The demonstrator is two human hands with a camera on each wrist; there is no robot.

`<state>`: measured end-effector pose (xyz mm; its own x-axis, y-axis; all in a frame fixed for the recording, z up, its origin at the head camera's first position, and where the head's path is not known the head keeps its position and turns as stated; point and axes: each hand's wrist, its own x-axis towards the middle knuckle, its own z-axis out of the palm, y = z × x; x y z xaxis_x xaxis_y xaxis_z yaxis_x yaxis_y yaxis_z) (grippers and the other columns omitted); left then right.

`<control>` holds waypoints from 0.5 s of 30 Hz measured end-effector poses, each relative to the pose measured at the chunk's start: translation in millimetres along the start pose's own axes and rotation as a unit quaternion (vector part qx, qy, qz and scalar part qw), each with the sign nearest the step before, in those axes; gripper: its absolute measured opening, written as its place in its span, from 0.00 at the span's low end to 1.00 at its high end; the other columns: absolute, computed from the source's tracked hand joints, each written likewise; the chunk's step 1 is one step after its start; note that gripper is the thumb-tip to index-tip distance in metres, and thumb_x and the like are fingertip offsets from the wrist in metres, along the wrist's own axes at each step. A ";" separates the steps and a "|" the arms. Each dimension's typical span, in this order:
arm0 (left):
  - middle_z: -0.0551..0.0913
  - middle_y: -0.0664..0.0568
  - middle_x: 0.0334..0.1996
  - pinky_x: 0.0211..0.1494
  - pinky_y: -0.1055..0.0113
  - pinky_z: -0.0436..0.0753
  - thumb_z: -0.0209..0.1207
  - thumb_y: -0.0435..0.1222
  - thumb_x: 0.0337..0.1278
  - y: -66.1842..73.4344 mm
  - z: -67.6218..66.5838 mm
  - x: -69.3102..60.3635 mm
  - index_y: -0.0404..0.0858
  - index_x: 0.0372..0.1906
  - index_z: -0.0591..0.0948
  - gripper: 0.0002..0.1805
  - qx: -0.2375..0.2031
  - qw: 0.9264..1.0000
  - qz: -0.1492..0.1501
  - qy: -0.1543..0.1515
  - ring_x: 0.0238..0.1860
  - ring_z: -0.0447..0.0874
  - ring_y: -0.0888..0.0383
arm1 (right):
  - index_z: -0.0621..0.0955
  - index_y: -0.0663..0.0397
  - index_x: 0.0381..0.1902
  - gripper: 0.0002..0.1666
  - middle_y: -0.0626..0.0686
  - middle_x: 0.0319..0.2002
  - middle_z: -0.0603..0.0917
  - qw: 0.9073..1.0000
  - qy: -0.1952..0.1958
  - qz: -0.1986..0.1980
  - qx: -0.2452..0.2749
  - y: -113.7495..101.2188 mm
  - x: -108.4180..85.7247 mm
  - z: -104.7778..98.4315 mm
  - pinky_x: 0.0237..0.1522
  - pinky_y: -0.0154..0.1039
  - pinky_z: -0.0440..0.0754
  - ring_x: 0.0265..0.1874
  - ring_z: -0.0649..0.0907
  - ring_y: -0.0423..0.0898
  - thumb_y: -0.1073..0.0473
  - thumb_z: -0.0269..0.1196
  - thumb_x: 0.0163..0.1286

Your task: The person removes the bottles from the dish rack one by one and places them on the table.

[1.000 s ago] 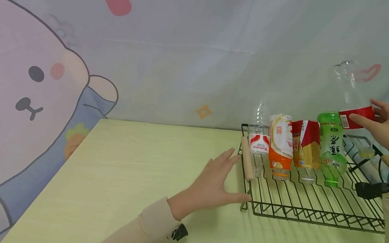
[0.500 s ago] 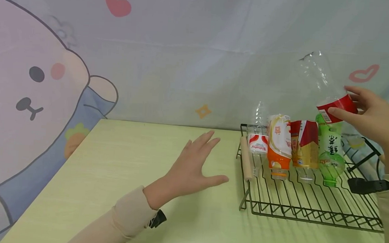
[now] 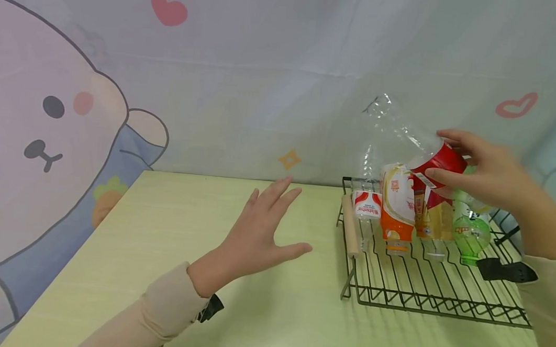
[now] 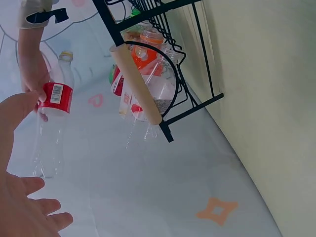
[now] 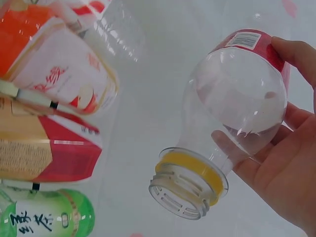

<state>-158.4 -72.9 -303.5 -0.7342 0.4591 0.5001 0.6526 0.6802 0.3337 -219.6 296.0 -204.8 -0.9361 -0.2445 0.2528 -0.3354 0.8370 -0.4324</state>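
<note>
My right hand (image 3: 499,174) grips a clear plastic bottle (image 3: 441,158) by its red label, above the wire rack (image 3: 393,307). It is tilted, base to the upper left. In the right wrist view its uncapped mouth (image 5: 180,197) shows, with a yellow ring round the neck. My left hand (image 3: 256,235) hovers over the table left of the rack, fingers spread, touching nothing. Upside down in the rack stand a red-and-white labelled bottle (image 3: 367,204), an orange-and-white bottle (image 3: 398,201), a gold-and-red bottle (image 3: 438,224) and a green bottle (image 3: 471,233), the last two partly hidden.
A wooden handle (image 3: 350,227) runs along the rack's left side. The rack stands on a pale yellow-green table (image 3: 186,216). Behind the table hangs a cloth backdrop (image 3: 243,114) printed with a cartoon bear and hearts.
My right hand has carried the clear bottle leftward from the rack's right side, past the green bottle, tilting it further. The left hand has drawn back leftward from the rack.
</note>
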 end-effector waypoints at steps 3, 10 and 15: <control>0.56 0.45 0.73 0.72 0.38 0.51 0.69 0.51 0.48 -1.0 -1.9 1.5 0.37 0.71 0.62 0.48 0.011 1.000 0.012 0.008 0.73 0.54 0.49 | 0.63 0.49 0.72 0.43 0.63 0.53 0.76 1.000 -0.015 -0.014 -0.005 -10.0 -1.0 4.9 0.33 0.27 0.74 0.53 0.74 0.64 0.50 0.68 0.62; 0.58 0.45 0.73 0.70 0.37 0.53 0.70 0.50 0.46 -1.2 -7.2 6.0 0.36 0.70 0.63 0.48 0.026 0.998 0.040 0.035 0.72 0.56 0.45 | 0.64 0.49 0.70 0.42 0.59 0.50 0.77 0.997 -0.055 -0.038 0.026 -26.2 -6.3 21.2 0.31 0.31 0.80 0.45 0.77 0.56 0.53 0.69 0.61; 0.57 0.46 0.73 0.70 0.37 0.53 0.71 0.49 0.46 1.2 -12.1 7.4 0.36 0.69 0.64 0.46 0.024 0.997 0.051 0.046 0.73 0.56 0.44 | 0.66 0.52 0.69 0.42 0.54 0.45 0.78 0.994 -0.071 -0.074 0.031 -34.7 -10.2 33.3 0.31 0.33 0.80 0.41 0.75 0.50 0.55 0.70 0.60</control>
<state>-160.8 -75.6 -289.7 -0.6427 0.4738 0.6020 0.7113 0.6608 0.2394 -201.9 253.2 -221.2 -0.8796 -0.4340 0.1947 -0.4731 0.7556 -0.4530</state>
